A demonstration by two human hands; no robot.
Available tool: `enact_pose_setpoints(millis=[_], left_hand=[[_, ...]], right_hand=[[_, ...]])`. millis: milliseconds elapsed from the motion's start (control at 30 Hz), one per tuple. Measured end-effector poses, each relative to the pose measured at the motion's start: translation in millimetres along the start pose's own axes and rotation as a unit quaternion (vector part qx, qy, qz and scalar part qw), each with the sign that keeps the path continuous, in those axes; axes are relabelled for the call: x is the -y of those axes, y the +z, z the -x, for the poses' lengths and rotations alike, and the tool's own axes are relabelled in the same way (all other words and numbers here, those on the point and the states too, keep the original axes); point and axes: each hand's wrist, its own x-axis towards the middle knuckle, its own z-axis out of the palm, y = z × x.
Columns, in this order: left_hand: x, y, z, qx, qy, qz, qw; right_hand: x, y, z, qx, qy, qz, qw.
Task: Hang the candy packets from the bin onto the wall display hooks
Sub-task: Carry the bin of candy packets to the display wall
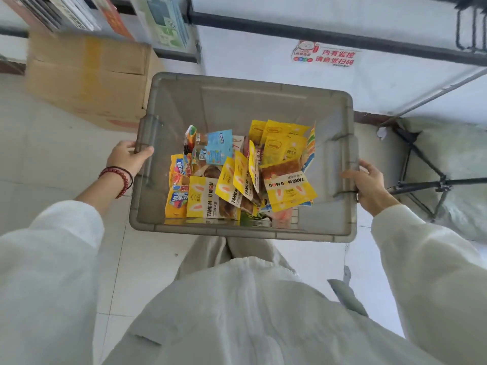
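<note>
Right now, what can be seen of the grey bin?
The bin is a translucent smoky-grey plastic tub, rectangular, round-cornered, open-topped, with a flat rim and a handle at each end. It is held roughly level before the person's legs. The left hand grips one handle, the right hand the other. Candy packets, mostly yellow, lie heaped inside.

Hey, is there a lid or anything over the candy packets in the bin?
Nothing visible covers the candy packets; the grey bin is open-topped. Both the left hand and right hand grip its side handles.

Grey bin (237, 231): candy packets (245, 175) piled inside; tiled floor (52, 154): cardboard box (87, 83).
</note>
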Motion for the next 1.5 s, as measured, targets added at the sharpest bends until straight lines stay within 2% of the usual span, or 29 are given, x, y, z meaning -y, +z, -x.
enact_pose_setpoints(millis=[200, 300, 500, 633, 833, 1000, 1167, 1233, 1267, 1300, 1367, 1433, 1500], left_hand=[[34, 36, -66, 0.057, -0.044, -0.078, 0.994], [41, 55, -106, 0.059, -0.048, -0.09, 0.993], [59, 103, -171, 0.049, -0.05, -0.138, 0.988], [60, 126, -213, 0.016, -0.033, -0.132, 0.991], [61, 153, -269, 0.017, -0.029, -0.137, 0.99], [111, 194, -285, 0.072, -0.072, -0.132, 0.986], [130, 216, -300, 0.02, -0.077, -0.104, 0.991], [128, 216, -295, 0.018, -0.044, -0.168, 0.985], [129, 218, -292, 0.008, -0.005, -0.207, 0.978], [129, 220, -285, -0.009, 0.049, -0.24, 0.969], [125, 228, -271, -0.027, 0.158, -0.279, 0.947], [116, 239, -257, 0.012, 0.214, -0.292, 0.932], [110, 257, -247, 0.08, 0.227, -0.289, 0.926]], right_hand=[[-4, 51, -82, 0.019, 0.01, 0.079, 0.997], [-9, 81, -124, 0.01, 0.002, 0.074, 0.997], [-43, 127, -188, 0.008, 0.051, 0.078, 0.996], [-59, 151, -223, 0.0, 0.07, 0.059, 0.996], [-65, 183, -272, 0.016, 0.079, 0.043, 0.996], [-103, 197, -309, 0.038, 0.074, 0.103, 0.991], [-117, 209, -328, 0.011, 0.016, 0.179, 0.984], [-126, 210, -323, 0.002, -0.047, 0.282, 0.958], [-133, 211, -318, -0.011, -0.093, 0.352, 0.931], [-139, 214, -308, -0.029, -0.138, 0.413, 0.9], [-149, 227, -285, -0.066, -0.231, 0.468, 0.85], [-157, 242, -268, -0.039, -0.283, 0.489, 0.824], [-168, 254, -259, 0.029, -0.291, 0.519, 0.803]])
